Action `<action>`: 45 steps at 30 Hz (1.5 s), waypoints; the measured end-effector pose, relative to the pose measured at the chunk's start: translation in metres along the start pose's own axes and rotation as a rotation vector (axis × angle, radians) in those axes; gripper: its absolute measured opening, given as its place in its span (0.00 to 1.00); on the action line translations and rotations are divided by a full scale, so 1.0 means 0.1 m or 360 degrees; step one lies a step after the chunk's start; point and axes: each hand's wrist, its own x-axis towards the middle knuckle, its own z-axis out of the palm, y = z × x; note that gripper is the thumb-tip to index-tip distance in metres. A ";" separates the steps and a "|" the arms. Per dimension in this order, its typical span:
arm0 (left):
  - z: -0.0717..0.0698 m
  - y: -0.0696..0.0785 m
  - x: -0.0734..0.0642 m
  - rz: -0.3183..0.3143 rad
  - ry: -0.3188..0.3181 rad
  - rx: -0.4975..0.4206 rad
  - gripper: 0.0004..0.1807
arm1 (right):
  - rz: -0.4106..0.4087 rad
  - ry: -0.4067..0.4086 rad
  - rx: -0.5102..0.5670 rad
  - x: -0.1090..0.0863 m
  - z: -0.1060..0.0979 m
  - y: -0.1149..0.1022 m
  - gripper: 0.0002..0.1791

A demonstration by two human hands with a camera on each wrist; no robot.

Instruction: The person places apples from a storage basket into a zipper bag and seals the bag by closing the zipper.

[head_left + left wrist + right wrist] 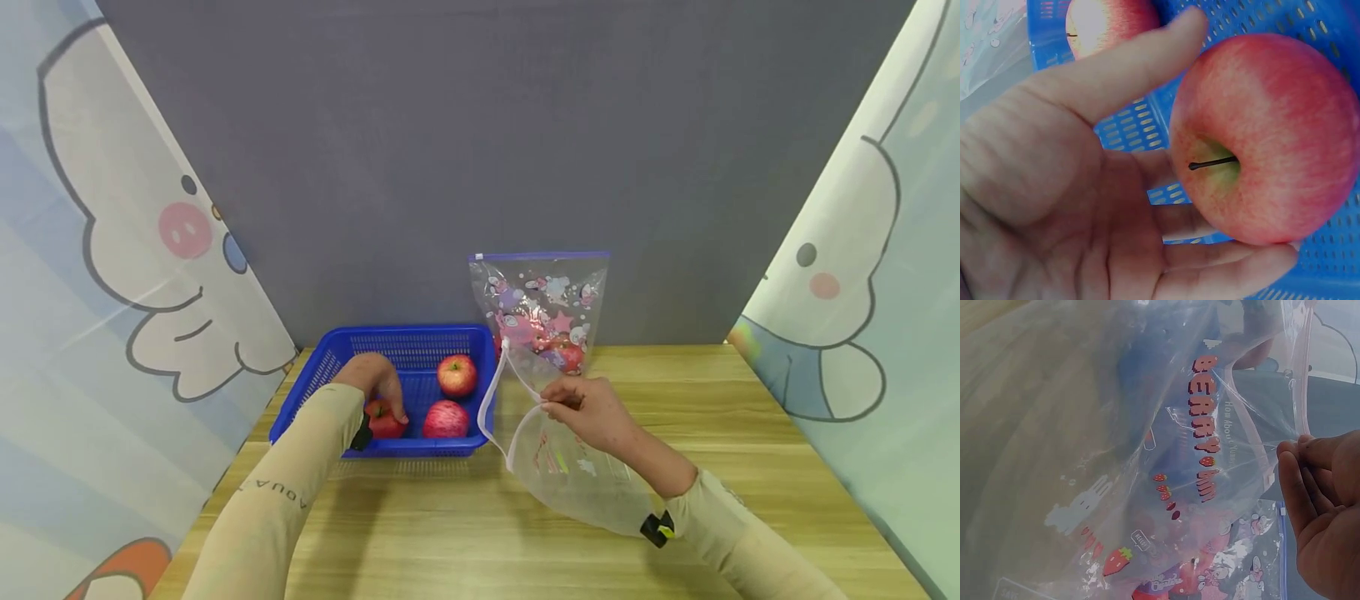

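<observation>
My left hand (pixel 375 377) reaches down into the blue basket (pixel 296 392) around a red apple (pixel 1272 137). In the left wrist view the thumb lies along one side of it and the fingertips curl under the other; its dark stem faces the palm. Two more apples, one yellowish red (pixel 457 375) and one pinkish red (pixel 446 419), sit in the right part of the basket. With thumb and fingertips, my right hand (pixel 596 412) pinches the edge of a clear zip bag (pixel 570 475) printed with strawberries and lettering. The bag's mouth gapes toward the basket.
Behind the pinched bag stands a second clear bag (pixel 540 283) with a purple zip and cartoon prints, holding red apples (pixel 566 354). It leans near a dark grey panel (pixel 480 167). Everything stands on a wood-grain table (pixel 420 533), with printed cartoon curtains at both sides.
</observation>
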 end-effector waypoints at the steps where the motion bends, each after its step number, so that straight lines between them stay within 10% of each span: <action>1: 0.00 0.00 0.00 -0.0004 0.0010 0.0012 0.30 | 0.0004 0.0001 -0.0003 0.00 0.00 0.00 0.03; 7: -0.02 -0.05 0.05 -0.0050 0.0162 0.0085 0.33 | 0.0013 0.0002 0.0000 0.00 0.00 -0.01 0.02; 14: 0.01 -0.01 0.02 0.0001 -0.0026 0.0177 0.26 | -0.0010 0.0013 0.0012 -0.01 0.00 0.01 0.02; 18: 0.01 0.01 -0.06 0.0033 0.0116 0.0241 0.27 | 0.0016 0.0014 0.0004 -0.03 -0.01 0.00 0.03; 30: -0.05 -0.02 -0.35 0.0672 0.0361 -0.0060 0.40 | 0.0048 -0.0008 0.0023 0.01 0.01 -0.08 0.02; 45: 0.19 0.03 -0.91 0.1231 0.0726 0.0094 0.30 | 0.0066 0.0008 0.0076 0.01 0.02 -0.13 0.02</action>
